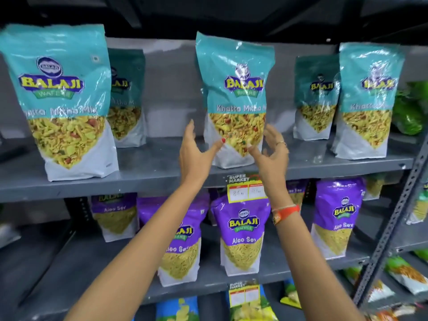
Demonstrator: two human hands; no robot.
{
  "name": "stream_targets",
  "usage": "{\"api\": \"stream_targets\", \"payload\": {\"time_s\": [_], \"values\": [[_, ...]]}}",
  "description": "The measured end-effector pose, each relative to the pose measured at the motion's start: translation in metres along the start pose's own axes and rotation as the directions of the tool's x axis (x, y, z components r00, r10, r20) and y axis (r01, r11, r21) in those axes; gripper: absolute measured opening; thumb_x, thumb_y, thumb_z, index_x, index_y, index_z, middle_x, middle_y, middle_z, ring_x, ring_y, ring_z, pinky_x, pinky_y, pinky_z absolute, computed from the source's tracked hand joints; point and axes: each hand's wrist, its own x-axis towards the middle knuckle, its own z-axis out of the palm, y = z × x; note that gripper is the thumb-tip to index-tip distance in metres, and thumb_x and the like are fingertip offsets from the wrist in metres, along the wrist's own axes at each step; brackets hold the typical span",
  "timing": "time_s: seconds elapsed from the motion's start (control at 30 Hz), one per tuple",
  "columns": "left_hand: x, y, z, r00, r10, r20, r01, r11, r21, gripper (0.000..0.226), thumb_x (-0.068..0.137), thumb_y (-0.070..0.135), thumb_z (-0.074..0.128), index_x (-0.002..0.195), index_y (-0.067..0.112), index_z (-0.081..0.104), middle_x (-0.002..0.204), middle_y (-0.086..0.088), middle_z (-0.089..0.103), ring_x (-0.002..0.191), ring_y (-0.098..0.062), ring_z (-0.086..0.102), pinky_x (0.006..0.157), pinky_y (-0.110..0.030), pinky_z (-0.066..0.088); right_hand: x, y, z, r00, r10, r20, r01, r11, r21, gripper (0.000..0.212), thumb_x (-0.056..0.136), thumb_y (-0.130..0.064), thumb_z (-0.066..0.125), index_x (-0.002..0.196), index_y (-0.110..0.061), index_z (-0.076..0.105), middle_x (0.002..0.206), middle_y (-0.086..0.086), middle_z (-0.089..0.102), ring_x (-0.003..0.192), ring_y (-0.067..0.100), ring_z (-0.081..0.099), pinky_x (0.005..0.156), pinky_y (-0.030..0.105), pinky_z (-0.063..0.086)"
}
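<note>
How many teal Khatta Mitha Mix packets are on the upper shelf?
5: front-left packet, rear-left packet, middle packet between left hand and right hand, back-right packet, front-right packet. Others may be hidden.

We face a grey metal rack, its upper shelf (115,184) and lower shelf (97,262) fixed to a slotted upright (393,218) on the right, under a dark ceiling (208,15).

Both your arms (143,239) reach forward and up, bare and drawing closer toward the wrists. Your left hand (196,154) is raised with the palm turned inward, fingers straight and pointing up, thumb stretched out to the right. Your right hand (272,150) faces it, palm turned left, fingers loosely curled and spread, gripping nothing; the two hands are level and near each other
</note>
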Motion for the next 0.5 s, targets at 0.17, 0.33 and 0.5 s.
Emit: {"api": "stream_targets", "payload": {"time_s": [0.17,0.33,0.5], "values": [[-0.065,-0.045,-0.055,0.936,0.221,-0.273,-0.255,0.962,-0.096,0.044,0.083,0.012,0.063,0.124,0.010,0.048,0.129,-0.001,0.051,0.120,-0.016,0.051,0.094,-0.025,0.050,-0.090,0.024,0.021,0.995,-0.006,-0.102,0.008,1.000,0.016,0.027,0.079,0.004,0.059,0.097,-0.015,0.060,0.089,-0.004,0.065,0.085,0.001,0.059,0.069,0.011,0.048],[-0.108,-0.145,-0.102,0.932,0.099,-0.350,-0.101,0.995,0.014,0.038,0.080,0.014,0.066,0.114,0.017,0.049,0.112,-0.001,0.050,0.098,-0.014,0.053,0.078,-0.025,0.049,-0.168,0.098,0.041,0.965,0.236,0.113,-0.225,0.969,-0.099,0.031,0.076,0.011,0.057,0.095,-0.014,0.058,0.089,0.003,0.063,0.075,-0.004,0.059,0.065,0.005,0.045],[-0.130,-0.237,-0.118,0.852,-0.514,-0.101,0.511,0.858,-0.058,0.069,0.077,0.012,0.069,0.134,0.007,0.030,0.145,-0.016,0.033,0.134,-0.026,0.033,0.111,-0.038,0.029,-0.193,0.179,0.054,0.777,0.559,0.290,-0.434,0.809,-0.395,0.083,0.064,0.001,0.075,0.134,-0.007,0.030,0.119,0.011,0.049,0.108,0.024,0.056,0.091,0.026,0.051]]}}
